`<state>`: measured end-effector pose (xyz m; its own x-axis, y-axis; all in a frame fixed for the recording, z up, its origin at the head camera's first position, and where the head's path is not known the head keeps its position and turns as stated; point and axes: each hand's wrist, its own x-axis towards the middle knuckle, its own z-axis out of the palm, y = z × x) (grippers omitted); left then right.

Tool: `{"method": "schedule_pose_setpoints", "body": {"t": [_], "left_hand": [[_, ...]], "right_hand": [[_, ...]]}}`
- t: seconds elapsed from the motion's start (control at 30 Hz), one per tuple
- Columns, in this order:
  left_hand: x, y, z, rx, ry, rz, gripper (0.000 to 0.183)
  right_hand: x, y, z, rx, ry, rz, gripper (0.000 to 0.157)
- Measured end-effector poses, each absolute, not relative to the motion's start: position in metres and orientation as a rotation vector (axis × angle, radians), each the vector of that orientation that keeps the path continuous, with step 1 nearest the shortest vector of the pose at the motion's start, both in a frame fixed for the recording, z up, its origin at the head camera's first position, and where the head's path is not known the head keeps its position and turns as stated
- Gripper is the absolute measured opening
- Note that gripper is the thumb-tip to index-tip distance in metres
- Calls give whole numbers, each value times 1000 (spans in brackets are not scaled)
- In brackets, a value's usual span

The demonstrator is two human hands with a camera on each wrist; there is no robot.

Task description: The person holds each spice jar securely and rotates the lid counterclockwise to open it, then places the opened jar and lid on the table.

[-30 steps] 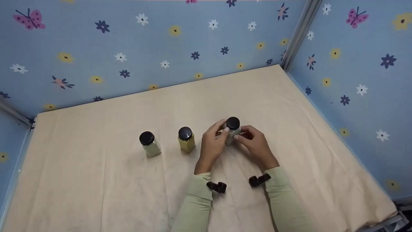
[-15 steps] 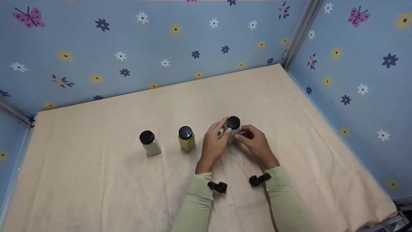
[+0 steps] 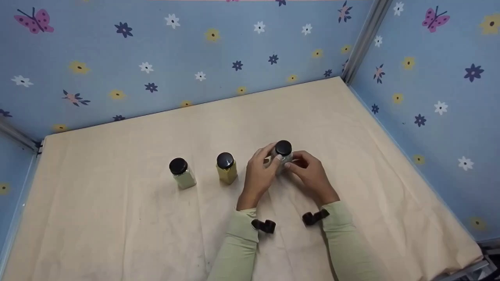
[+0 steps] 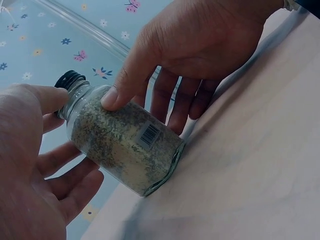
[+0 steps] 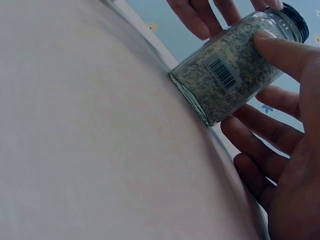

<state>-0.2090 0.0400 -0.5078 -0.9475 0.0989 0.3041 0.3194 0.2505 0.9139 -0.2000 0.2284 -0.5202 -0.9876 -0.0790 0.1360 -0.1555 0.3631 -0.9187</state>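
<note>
Between both hands is a glass spice jar (image 4: pixel 125 135) with a black lid (image 3: pixel 283 148), filled with greenish-grey dried herbs and bearing a barcode label (image 5: pixel 222 71). It stands upright, its base at the cloth. My left hand (image 3: pixel 259 174) grips it near the neck, thumb just under the lid. Lower down, my right hand (image 3: pixel 311 174) pinches the jar's body, thumb on the near face and fingers behind. To the left stand two more black-lidded jars: one with yellow contents (image 3: pixel 227 173), and beyond it one with pale green contents (image 3: pixel 185 178).
A beige cloth (image 3: pixel 97 218) with creases covers the table. Blue panels (image 3: pixel 175 50) printed with flowers and butterflies rise at the back and sides. A metal post (image 3: pixel 365 41) marks the back right corner. Black camera mounts (image 3: pixel 265 226) sit at both wrists.
The hands and the jar between them have barely moved. The head view has shifted very slightly; the other two jars stand where they were.
</note>
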Motion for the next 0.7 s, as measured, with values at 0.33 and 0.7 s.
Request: {"method": "schedule_pose_setpoints", "body": {"t": [0.33,0.7], "left_hand": [[-209,39,-509,-389,-2260,-1858,31],[-209,41,-509,-430,-2316,-1774,44]], "right_hand": [[-190,220,-499,197,-2529,1751,29],[-187,217,-489,200,-2540,1721,30]]}}
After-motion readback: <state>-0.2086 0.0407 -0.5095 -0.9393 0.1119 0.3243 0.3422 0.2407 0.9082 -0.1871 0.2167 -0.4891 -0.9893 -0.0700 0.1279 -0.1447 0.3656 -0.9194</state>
